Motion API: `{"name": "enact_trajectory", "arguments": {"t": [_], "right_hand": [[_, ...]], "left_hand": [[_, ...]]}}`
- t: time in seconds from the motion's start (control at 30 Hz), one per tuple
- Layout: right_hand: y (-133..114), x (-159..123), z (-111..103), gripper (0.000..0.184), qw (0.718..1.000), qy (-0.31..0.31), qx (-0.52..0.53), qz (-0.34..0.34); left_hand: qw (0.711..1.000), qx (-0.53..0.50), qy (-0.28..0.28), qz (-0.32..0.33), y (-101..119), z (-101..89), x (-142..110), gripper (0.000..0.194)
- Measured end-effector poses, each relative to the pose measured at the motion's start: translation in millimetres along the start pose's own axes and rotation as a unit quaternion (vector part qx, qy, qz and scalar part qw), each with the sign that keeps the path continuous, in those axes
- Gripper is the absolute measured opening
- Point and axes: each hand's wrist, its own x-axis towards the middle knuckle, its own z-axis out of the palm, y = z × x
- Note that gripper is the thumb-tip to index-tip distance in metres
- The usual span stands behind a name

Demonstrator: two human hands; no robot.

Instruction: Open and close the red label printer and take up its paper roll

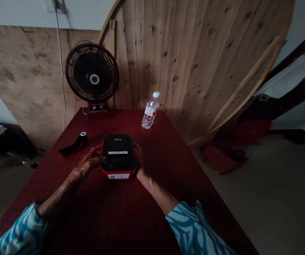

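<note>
Steadying the black-and-red printer [118, 156] mid-table: left hand [90, 163] and right hand [139, 159] press its sides, fingers loosely spread (no clamp). Next likely needs its lid lifted, judging by the paper roll [83, 136] nearby

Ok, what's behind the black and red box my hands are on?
Behind the box the red table runs back to a water bottle and a fan. The table directly behind it is hidden by the box.

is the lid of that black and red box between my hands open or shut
Shut. The black lid lies flat on the red-based box, with no gap showing. The left hand and right hand touch its sides.
</note>
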Motion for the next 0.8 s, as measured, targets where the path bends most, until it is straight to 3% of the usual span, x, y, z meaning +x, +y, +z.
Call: {"name": "enact_trajectory", "arguments": {"t": [0.2, 0.4, 0.6, 0.7, 0.8], "right_hand": [[-4, -4, 3, 0.047, 1.0, 0.013, 0.027, 0.002], [-11, -8, 5, 0.055, 1.0, 0.009, 0.025, -0.003], [-7, -5, 3, 0.056, 1.0, 0.0, 0.029, 0.008], [-6, -4, 4, 0.054, 1.0, 0.002, 0.016, -0.006], [-6, -4, 5, 0.051, 1.0, 0.014, 0.009, -0.017]], "left_hand": [[0.996, -0.073, -0.044, -0.004, 1, 7.0, -6, 0.072], [0.991, -0.125, -0.039, -0.018, 2, 9.4, -4, 0.075], [0.993, -0.111, -0.039, -0.023, 1, 6.4, -1, 0.076], [0.998, -0.057, -0.015, 0.01, 4, 0.4, -3, 0.076], [0.99, 0.087, 0.039, 0.103, 17, -2.1, 0, 0.067]]}}
